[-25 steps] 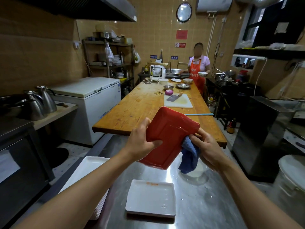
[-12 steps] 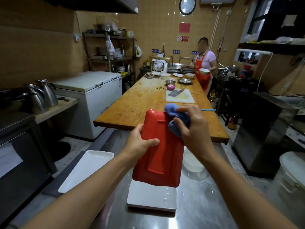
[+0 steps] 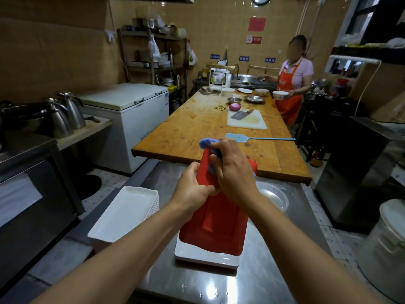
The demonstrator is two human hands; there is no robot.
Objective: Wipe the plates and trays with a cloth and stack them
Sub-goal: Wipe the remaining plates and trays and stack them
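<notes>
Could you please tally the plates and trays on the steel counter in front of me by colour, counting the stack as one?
Red: 1, the red tray in both hands.
White: 2, the white plate under it and the stack of white trays to its left.
Total: 3.

We hold a red tray (image 3: 215, 224) upright over a white plate (image 3: 203, 256) on the steel bench (image 3: 285, 255). Our left hand (image 3: 192, 194) grips its left edge; our right hand (image 3: 233, 172) presses a blue cloth (image 3: 207, 143) at its far end. White trays (image 3: 125, 213) are stacked at left.
</notes>
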